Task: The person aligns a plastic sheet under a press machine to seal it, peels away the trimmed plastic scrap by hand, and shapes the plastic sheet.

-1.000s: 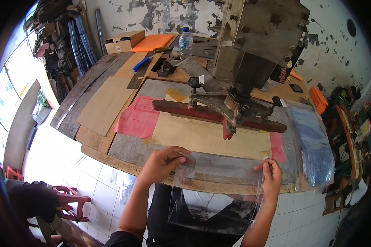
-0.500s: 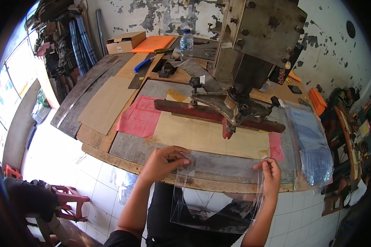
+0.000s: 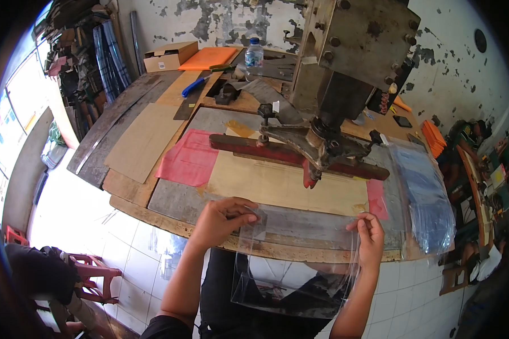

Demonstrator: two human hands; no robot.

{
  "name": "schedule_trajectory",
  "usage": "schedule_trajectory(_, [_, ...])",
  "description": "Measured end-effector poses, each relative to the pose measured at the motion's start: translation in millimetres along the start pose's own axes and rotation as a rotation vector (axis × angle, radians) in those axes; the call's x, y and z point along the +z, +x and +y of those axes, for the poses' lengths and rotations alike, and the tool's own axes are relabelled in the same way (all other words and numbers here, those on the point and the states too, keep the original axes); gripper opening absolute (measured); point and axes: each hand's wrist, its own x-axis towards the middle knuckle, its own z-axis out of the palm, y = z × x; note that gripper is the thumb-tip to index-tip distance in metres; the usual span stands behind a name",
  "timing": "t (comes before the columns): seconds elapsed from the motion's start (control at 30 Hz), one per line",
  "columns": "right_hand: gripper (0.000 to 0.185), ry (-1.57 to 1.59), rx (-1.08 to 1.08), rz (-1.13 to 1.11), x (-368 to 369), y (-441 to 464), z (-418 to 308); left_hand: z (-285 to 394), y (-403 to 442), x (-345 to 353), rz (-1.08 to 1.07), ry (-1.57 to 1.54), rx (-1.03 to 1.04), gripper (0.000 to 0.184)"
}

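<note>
closest to me is the clear plastic [image 3: 294, 302], hanging off the near edge of the table [image 3: 169, 225] over the lap, its upper part over the tabletop. left hand [image 3: 226, 220] has its upper left corner pinched between thumb and fingers, right hand [image 3: 369, 236] pinches the upper right corner the same way. just past it there's a yellow sheet [image 3: 266, 183] with pink pieces [image 3: 189, 161] at both ends, and the press [image 3: 328, 144] has its red bar across the back of that, so part of the sheet is blocked from view. a pile of bluish plastic [image 3: 430, 195] sits to the right, brown card [image 3: 144, 141] to the left. further back: blue cutter [image 3: 194, 86], phone [image 3: 402, 121], orange sheet [image 3: 209, 58], and a carton [image 3: 172, 56] with a little white label too small to read. the water bottle [image 3: 254, 58] has a label too, but i can't make out the brand. behind it all is a wall [image 3: 226, 25] with peeling paint.
</note>
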Motion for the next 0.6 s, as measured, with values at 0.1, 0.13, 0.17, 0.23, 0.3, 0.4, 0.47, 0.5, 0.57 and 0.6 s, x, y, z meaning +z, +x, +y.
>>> schedule_trajectory(0.1, [0.018,-0.006,-0.001,0.0,0.2,-0.1,-0.5,-2.0,0.6,-0.2,0.012,0.015,-0.01,0.026])
schedule_trajectory(0.13, [0.018,-0.009,0.001,-0.002,0.9,-0.5,-2.6,-2.8,0.9,-0.2,0.02,0.02,-0.006,0.026])
schedule_trajectory(0.17, [0.019,-0.012,0.004,-0.004,1.3,-0.9,-4.0,-2.5,0.7,-0.3,0.019,0.02,-0.007,0.026])
schedule_trajectory(0.23, [0.019,-0.005,-0.003,-0.007,0.8,-1.0,-3.7,-1.8,0.6,-0.5,0.021,0.028,-0.015,0.026])
schedule_trajectory(0.3, [0.019,0.002,-0.009,-0.009,0.5,-1.0,-3.4,-2.6,0.9,-0.3,0.022,0.024,-0.018,0.025])
schedule_trajectory(0.4, [0.019,-0.001,-0.022,-0.011,1.2,-0.5,-3.1,0.4,0.0,-0.8,0.033,0.032,-0.021,0.025])
schedule_trajectory(0.47, [0.019,-0.042,0.006,0.004,1.6,-0.7,-1.9,1.2,-3.2,-2.5,0.028,0.034,-0.017,0.025])
schedule_trajectory(0.5, [0.021,-0.091,-0.049,-0.048,-3.3,-0.8,-2.7,-2.8,2.0,3.0,0.037,0.006,-0.006,0.025])
schedule_trajectory(0.57, [0.022,-0.088,-0.068,-0.078,-4.6,-0.6,-3.6,-2.6,1.0,2.2,0.071,-0.043,-0.02,0.025])
schedule_trajectory(0.6, [0.024,-0.063,-0.086,-0.131,-4.7,0.8,-6.6,-2.1,1.1,1.4,0.058,-0.048,-0.018,0.025])
